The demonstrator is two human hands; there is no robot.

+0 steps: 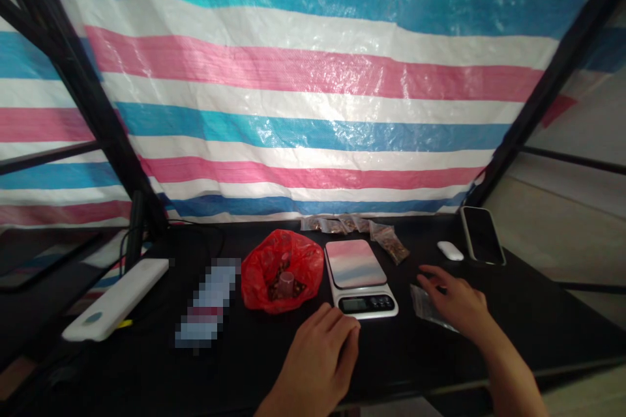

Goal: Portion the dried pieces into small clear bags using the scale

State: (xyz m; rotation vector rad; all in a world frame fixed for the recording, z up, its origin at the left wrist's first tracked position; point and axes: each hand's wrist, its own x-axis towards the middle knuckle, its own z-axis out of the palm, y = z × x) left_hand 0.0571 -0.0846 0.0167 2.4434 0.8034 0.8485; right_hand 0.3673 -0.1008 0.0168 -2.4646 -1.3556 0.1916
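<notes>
My left hand (320,355) rests on the black table just in front of a white digital scale (368,305), its fingers curled together and nothing visible in them. The scale's metal plate (355,262) bears nothing. On the right, my right hand (457,303) is over a few clear plastic bags (426,306), fingers apart; whether they touch the bags I cannot tell. Left of the scale, a red plastic bag (252,277) stands open with small brown pieces (278,288) and a clear little cup (285,284) inside.
Several small filled bags (390,242) lie along the back, behind the scale. A phone (483,234) and a white earbud case (450,251) are at the right. Leftward lie a pixelated item (210,303) and a long white device (117,300). Striped sheeting (313,111) hangs behind.
</notes>
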